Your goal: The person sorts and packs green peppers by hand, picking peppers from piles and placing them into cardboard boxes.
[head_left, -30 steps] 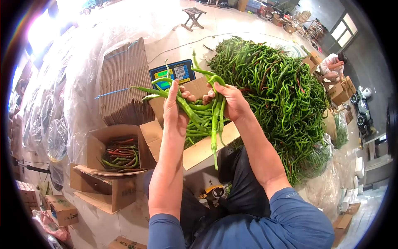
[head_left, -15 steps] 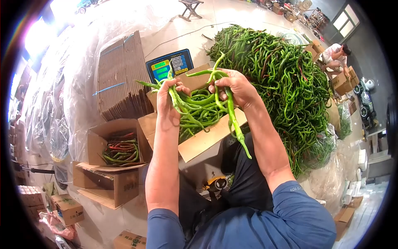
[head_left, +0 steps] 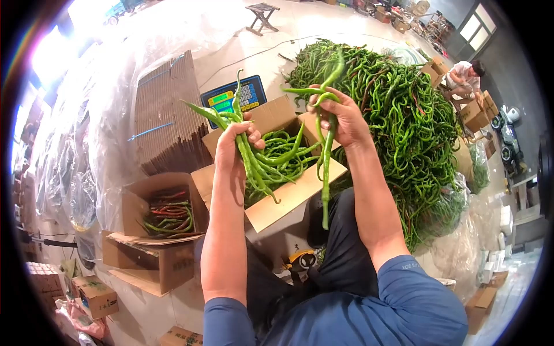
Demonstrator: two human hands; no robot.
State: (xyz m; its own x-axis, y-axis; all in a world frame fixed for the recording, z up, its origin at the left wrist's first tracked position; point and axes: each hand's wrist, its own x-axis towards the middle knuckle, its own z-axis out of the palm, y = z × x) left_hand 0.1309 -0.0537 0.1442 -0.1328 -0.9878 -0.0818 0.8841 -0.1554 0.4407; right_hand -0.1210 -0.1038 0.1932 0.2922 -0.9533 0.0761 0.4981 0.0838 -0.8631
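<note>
Long green chili peppers [head_left: 247, 158] stick out above and below my left hand [head_left: 235, 141], whose fingers are wrapped round the bunch. My right hand [head_left: 341, 118] is closed on a few more green chili peppers [head_left: 326, 173], which hang down with one tip pointing up. Both hands are above an open cardboard box [head_left: 294, 196] that holds many green chili peppers [head_left: 283, 153]. Just behind the box is a scale display with a keypad [head_left: 239, 94]. The scale's platform is hidden.
A large heap of green peppers [head_left: 398, 127] lies to the right. Flattened cardboard [head_left: 167, 115] is stacked at left, above an open box of reddish and green peppers [head_left: 168, 216]. Another person [head_left: 463, 81] sits at the far right beside boxes. A folding stool [head_left: 262, 17] stands at the back.
My right hand has moved slightly right, drawing its peppers away from the left hand. The left hand still grips its bunch, and the view has shifted a little.
</note>
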